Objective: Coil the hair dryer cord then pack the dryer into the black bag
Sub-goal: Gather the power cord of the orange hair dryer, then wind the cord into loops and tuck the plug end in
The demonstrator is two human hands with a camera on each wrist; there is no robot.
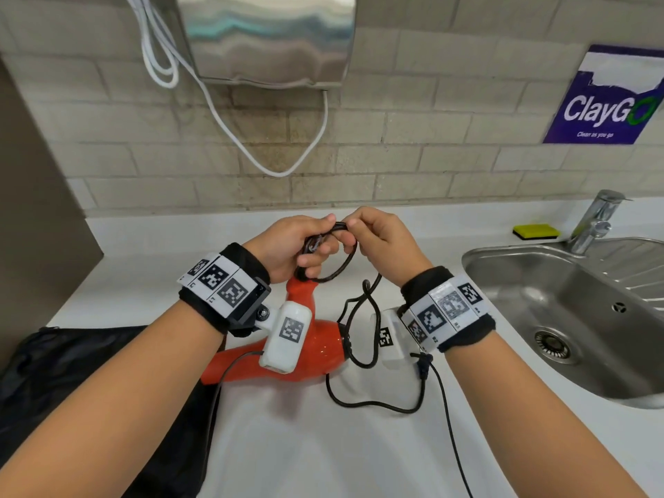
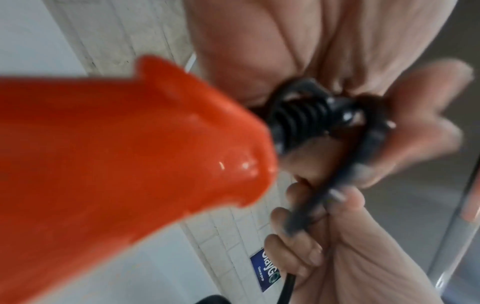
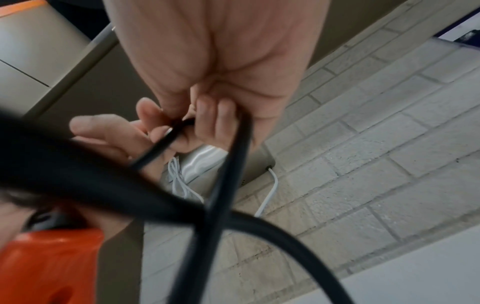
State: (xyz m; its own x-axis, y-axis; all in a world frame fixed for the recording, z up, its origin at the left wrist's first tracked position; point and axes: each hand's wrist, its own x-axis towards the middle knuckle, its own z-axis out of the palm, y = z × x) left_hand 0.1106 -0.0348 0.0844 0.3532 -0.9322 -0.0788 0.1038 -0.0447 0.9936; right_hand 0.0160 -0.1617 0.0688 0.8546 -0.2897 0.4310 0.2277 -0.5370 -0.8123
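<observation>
The orange hair dryer (image 1: pixel 319 350) lies low over the white counter (image 1: pixel 143 282), its handle (image 2: pixel 130 144) pointing away toward my hands. My left hand (image 1: pixel 316 246) grips the black cord (image 1: pixel 373 404) in small loops at the ribbed strain relief (image 2: pixel 298 119) at the handle's end. Just right of it, my right hand (image 1: pixel 354 228) pinches the same cord (image 3: pixel 228 174) between thumb and fingers (image 3: pixel 205 115). One loop hangs below both hands, and the slack trails over the counter by the dryer. The black bag (image 1: pixel 72 382) lies flat at the lower left, partly under my left forearm.
A steel sink (image 1: pixel 503 260) with a tap (image 1: pixel 593 221) and a yellow sponge (image 1: pixel 537 231) sits to the right. On the brick wall hang a steel hand dryer (image 1: pixel 266 37), white cables (image 1: pixel 230 131) and a blue sign (image 1: pixel 607 102). Thin wrist-camera leads cross the counter.
</observation>
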